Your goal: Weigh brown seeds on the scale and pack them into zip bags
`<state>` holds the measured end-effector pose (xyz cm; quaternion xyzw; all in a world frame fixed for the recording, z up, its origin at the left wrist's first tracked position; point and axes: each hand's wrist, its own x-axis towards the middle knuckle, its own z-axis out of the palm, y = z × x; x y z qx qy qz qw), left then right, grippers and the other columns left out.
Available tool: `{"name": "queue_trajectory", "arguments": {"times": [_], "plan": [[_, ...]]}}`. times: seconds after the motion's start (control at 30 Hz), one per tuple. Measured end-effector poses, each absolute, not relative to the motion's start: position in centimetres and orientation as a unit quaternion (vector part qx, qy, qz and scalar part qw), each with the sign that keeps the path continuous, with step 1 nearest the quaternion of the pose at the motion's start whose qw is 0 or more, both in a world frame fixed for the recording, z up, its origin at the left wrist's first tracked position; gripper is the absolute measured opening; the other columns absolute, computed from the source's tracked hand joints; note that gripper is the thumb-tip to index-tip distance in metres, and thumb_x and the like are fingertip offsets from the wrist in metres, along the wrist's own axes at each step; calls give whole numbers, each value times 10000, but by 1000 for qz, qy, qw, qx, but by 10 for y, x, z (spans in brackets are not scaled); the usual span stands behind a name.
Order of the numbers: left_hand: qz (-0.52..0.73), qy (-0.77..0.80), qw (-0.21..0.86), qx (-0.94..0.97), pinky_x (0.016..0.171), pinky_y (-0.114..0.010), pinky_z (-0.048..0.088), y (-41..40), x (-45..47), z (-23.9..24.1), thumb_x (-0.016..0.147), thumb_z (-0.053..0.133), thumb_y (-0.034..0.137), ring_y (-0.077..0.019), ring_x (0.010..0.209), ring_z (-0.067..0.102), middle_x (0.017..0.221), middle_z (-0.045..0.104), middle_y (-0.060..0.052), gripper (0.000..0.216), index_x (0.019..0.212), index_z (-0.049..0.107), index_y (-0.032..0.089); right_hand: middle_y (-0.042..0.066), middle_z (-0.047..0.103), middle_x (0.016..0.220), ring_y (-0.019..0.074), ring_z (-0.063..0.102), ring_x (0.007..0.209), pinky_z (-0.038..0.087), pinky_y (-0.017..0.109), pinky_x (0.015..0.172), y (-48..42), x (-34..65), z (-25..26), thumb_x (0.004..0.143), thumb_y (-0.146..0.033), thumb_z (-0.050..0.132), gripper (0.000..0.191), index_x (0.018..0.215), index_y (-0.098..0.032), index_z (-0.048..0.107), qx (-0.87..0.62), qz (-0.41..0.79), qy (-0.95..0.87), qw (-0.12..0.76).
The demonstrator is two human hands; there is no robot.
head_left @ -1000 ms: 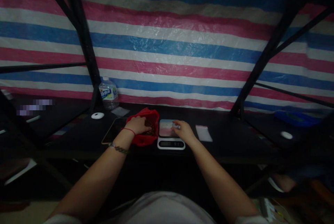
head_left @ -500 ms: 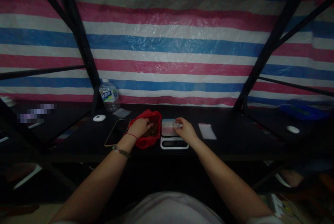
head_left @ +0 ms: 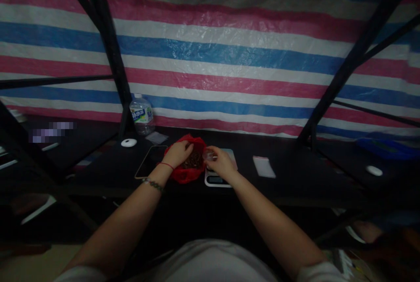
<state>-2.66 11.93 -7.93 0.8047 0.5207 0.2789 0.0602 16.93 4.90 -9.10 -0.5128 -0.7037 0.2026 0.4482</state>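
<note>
A red plastic bag (head_left: 183, 176) stands open on the dark table, with many small brownish pieces (head_left: 194, 159) inside. My left hand (head_left: 177, 154) lies over the bag's left side, its fingers curled at the rim and partly hidden. Between the fingertips of my right hand (head_left: 223, 163) is a small clear cup (head_left: 208, 155), held at the bag's right edge. Below that hand sits a white digital kitchen scale (head_left: 217, 181), its pale patterned plate (head_left: 231, 156) partly covered by the hand.
A phone (head_left: 149, 161) lies left of the bag. Behind it are a clear plastic sheet or bag (head_left: 156, 137) and a large bottle (head_left: 141, 115). Small clear bags (head_left: 264, 167) lie right of the scale. White oval objects (head_left: 129, 142) rest on both sides. Black metal posts (head_left: 113, 54) flank the space.
My right hand has moved left with the clear cup, from over the scale's plate to the bag's edge. My left fingers have shifted towards the bag's back rim. The view has tilted slightly.
</note>
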Motion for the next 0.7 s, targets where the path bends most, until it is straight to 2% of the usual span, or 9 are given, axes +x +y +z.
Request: {"name": "queue_trajectory", "arguments": {"times": [0.1, 0.23, 0.33, 0.53, 0.7], "plan": [[393, 522, 150, 742, 673, -302, 432, 118, -25, -77, 837, 477, 451, -220, 740, 621, 766, 677, -82, 325, 741, 648, 193, 41, 688, 1019, 169, 654, 862, 532, 310, 788, 54, 150, -85, 647, -136, 727, 451, 1079, -197, 611, -509, 214, -703, 449], [599, 459, 409, 513, 460, -228, 339, 113, -14, -73, 790, 534, 484, -115, 481, 476, 554, 521, 13, 325, 658, 541, 187, 27, 694, 959, 174, 648, 829, 528, 312, 773, 58, 128, -84, 634, -177, 749, 375, 992, -197, 640, -506, 213, -704, 451], [659, 375, 561, 333, 370, -191, 241, 110, -5, -68, 775, 568, 473, -67, 386, 372, 499, 416, 62, 323, 659, 483, 184, 20, 700, 952, 170, 649, 830, 523, 299, 768, 59, 116, -88, 644, -192, 743, 362, 995, -209, 655, -488, 222, -715, 448], [678, 299, 631, 230, 353, -167, 240, 107, -2, -63, 793, 589, 402, -50, 379, 377, 505, 432, 65, 274, 680, 487, 175, 27, 697, 912, 161, 649, 785, 519, 284, 723, 61, 107, -91, 617, -230, 766, 440, 1031, -185, 624, -523, 251, -670, 464], [674, 304, 637, 221, 384, -188, 299, 105, -4, -65, 790, 577, 435, -67, 400, 433, 513, 471, 58, 279, 701, 511, 179, 25, 704, 860, 173, 651, 774, 512, 296, 724, 62, 107, -87, 633, -252, 757, 329, 937, -183, 651, -540, 246, -679, 431]]}}
